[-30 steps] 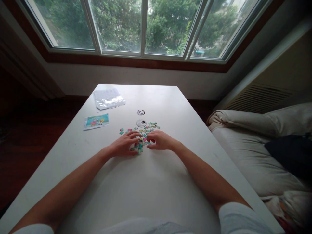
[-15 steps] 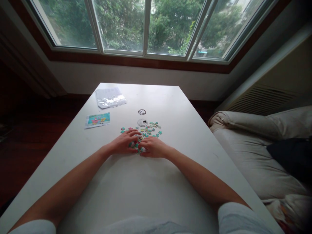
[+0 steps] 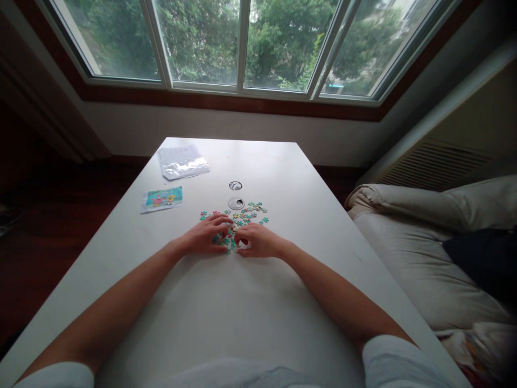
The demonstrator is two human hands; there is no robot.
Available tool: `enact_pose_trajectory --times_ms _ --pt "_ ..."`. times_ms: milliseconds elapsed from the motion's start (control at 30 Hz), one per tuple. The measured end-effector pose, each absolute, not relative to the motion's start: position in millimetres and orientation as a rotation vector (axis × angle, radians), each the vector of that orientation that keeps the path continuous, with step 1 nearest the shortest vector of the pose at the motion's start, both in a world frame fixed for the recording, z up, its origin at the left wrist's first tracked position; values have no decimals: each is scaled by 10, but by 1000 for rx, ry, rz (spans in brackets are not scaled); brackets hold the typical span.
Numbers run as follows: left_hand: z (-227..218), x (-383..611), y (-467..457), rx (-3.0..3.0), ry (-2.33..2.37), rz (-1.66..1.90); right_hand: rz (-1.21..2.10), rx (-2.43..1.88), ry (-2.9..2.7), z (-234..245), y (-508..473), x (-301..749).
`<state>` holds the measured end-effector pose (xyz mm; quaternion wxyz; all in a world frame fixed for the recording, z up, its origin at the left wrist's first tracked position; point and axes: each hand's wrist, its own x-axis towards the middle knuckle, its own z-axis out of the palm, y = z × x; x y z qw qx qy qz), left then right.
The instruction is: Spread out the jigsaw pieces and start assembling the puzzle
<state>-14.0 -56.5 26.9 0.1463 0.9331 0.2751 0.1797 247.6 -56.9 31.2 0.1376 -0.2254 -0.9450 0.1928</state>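
Note:
Small jigsaw puzzle pieces (image 3: 244,216), mostly green with some red and yellow, lie loose on the white table (image 3: 226,307). My left hand (image 3: 207,235) rests at the left of the pile, its fingers apart and curved around some pieces. Facing it from the right is my right hand (image 3: 258,241), with thumb and fingers curved and a gap between their tips. I can make out no piece in either hand. Some pieces are hidden under the fingers.
A picture card (image 3: 162,200) with cartoon figures lies left of the pieces. Behind it is a clear plastic bag (image 3: 183,161) with paper. Two round inserts, a near one (image 3: 236,203) and a far one (image 3: 235,185), sit beyond the pile. A sofa (image 3: 399,253) stands right of the table.
My right hand has shifted slightly right and away from the left hand, its thumb and fingers now further apart. My left hand has hardly moved.

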Motion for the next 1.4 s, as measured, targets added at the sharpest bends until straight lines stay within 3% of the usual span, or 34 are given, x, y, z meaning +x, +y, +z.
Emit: enact_pose_trajectory --times_ms 333,767,1400 --pt "312 -191 -543 2653 827 580 621 -824 -2789 466 -517 2570" --pt "267 -227 -520 2649 885 602 591 -733 -2807 435 -537 2540" --pt "197 -230 -508 2730 963 581 210 -1081 -2559 149 -526 2403"
